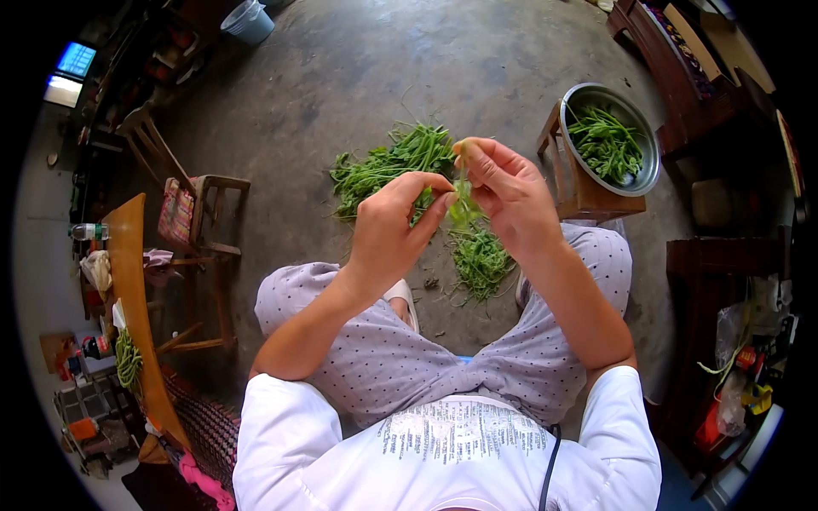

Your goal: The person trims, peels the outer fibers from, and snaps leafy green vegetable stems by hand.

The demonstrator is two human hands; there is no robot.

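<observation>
My left hand (pixel 394 223) and my right hand (pixel 513 194) meet in front of me, over the floor. Between them hangs a leafy green stem (pixel 463 204), light green and slightly blurred. The right thumb and fingertips pinch its upper part, while the left thumb and index finger close on it from the side. Beyond my hands, a large heap of leafy greens (pixel 375 175) with long stems lies on the floor. A smaller pile of leafy bits (pixel 481 260) lies between my feet. At the right, a metal basin (pixel 652 170) holds green stems (pixel 605 140).
The basin rests on a wooden stool (pixel 588 203) near my right knee. A wooden chair (pixel 192 200) and a wooden table (pixel 136 281) stand at the left. A bucket (pixel 248 23) is at the far left, and dark wooden furniture (pixel 660 64) lines the right.
</observation>
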